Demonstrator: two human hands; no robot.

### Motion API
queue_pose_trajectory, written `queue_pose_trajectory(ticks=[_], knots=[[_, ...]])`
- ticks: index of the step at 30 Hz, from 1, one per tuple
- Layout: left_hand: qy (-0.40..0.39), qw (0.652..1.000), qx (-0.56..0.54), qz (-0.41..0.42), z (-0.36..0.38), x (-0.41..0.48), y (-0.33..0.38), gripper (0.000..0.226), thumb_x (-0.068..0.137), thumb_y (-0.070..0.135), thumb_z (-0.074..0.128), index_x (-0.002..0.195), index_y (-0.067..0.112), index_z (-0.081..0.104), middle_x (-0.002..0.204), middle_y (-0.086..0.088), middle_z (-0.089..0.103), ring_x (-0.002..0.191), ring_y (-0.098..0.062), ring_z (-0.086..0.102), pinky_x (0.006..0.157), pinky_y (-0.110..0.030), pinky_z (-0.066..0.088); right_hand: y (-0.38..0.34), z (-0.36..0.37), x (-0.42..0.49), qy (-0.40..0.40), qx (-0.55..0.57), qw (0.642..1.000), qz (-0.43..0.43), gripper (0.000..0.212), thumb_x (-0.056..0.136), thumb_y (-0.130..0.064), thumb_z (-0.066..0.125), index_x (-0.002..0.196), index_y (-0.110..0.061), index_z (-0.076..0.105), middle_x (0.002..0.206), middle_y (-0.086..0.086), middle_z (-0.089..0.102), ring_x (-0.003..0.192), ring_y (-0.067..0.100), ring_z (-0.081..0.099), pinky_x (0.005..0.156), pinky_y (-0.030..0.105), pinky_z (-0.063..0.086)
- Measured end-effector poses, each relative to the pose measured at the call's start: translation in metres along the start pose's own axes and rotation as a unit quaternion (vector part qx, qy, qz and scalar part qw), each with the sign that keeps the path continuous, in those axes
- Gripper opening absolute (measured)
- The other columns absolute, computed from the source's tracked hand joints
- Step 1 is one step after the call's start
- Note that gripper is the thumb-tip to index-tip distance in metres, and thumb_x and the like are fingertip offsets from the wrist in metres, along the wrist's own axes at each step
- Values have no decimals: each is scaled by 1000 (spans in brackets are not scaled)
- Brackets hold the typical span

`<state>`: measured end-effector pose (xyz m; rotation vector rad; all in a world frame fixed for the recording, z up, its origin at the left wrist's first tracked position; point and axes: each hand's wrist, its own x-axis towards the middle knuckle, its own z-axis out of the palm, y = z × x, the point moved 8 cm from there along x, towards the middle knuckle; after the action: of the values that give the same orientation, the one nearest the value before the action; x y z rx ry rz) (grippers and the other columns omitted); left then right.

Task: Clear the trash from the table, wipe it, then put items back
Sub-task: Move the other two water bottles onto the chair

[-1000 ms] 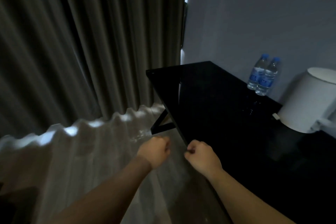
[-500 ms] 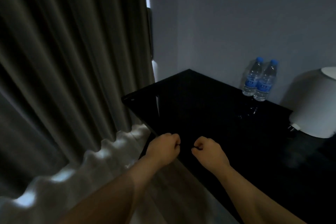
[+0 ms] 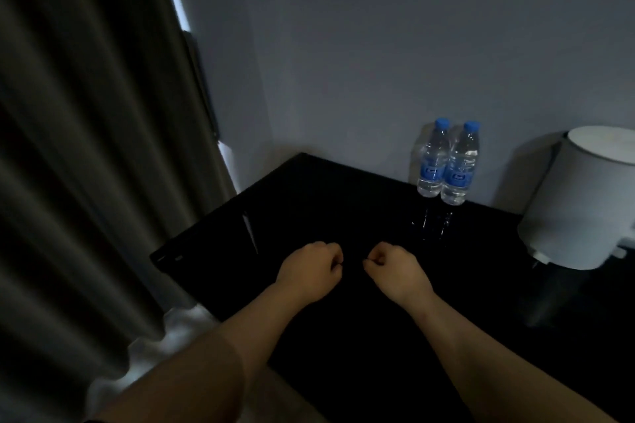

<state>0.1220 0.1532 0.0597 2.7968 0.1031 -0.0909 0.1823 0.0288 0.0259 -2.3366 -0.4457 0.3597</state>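
L hand point(image 3: 309, 271), R hand point(image 3: 395, 268) fisted over black table point(image 3: 343, 199) nr 2 bottles point(image 3: 457, 165).

At the back of the table point(image 3: 326, 203) stand bottles point(image 3: 433, 161) (appliance point(image 3: 580, 203) to their right), curtain point(image 3: 86, 148) left

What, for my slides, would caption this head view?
Left hand and right hand curled over a black table; two bottles, white container behind.

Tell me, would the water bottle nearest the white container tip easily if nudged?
The water bottle looks nearly full, so probably heavy for its size and steady. Tall and narrow, it might topple if pushed near its blue cap. Its twin beside it could brace it.
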Motion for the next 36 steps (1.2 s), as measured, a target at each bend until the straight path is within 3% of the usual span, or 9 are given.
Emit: queue_pose_trajectory(ticks=[8,13,22,27,30,33,36], knots=[[-16,999,11,28,-1,101,25,24,93,25,48,114,18,59,114,-4,58,103,-21,56,89,-35,49,40,-51,66,12,2,999,48,16,88,-31,55,95,-19,63,103,6,63,96,22,60,87,37,50],[-32,996,27,75,-1,164,55,24,93,25,49,115,19,59,117,-4,57,106,-21,56,89,-31,47,65,-84,93,69,-20,995,75,14,86,-29,54,92,-19,62,105,8,63,98,25,60,85,34,50],[46,978,53,194,-33,290,114,25,88,18,51,111,16,59,122,-5,55,112,-25,53,89,-33,47,76,-180,154,190,-57,974,107,25,90,-26,54,109,-11,58,120,12,54,106,29,56,90,36,45],[32,976,35,212,-33,365,125,61,86,18,54,143,26,34,150,0,28,132,-28,36,104,-41,39,68,-227,196,286,-68,952,86,49,89,-21,55,136,-14,41,142,10,37,125,30,42,102,39,37],[35,971,-3,236,-33,390,140,70,88,18,56,148,29,23,156,2,17,137,-28,30,108,-43,35,76,-238,228,280,-104,950,96,59,94,-20,48,148,-23,24,156,8,17,137,34,26,110,42,26],[63,964,-100,236,-36,406,147,59,90,16,56,144,26,34,146,0,39,128,-23,43,102,-36,41,93,-243,258,281,-60,954,87,49,99,-19,38,146,-22,29,152,9,29,135,32,33,109,37,25],[52,948,-245,194,-25,413,140,33,91,16,57,122,22,51,115,1,57,98,-15,57,81,-24,46,103,-239,269,308,40,948,74,36,97,-18,44,133,-19,44,128,10,53,112,26,53,94,34,42]])
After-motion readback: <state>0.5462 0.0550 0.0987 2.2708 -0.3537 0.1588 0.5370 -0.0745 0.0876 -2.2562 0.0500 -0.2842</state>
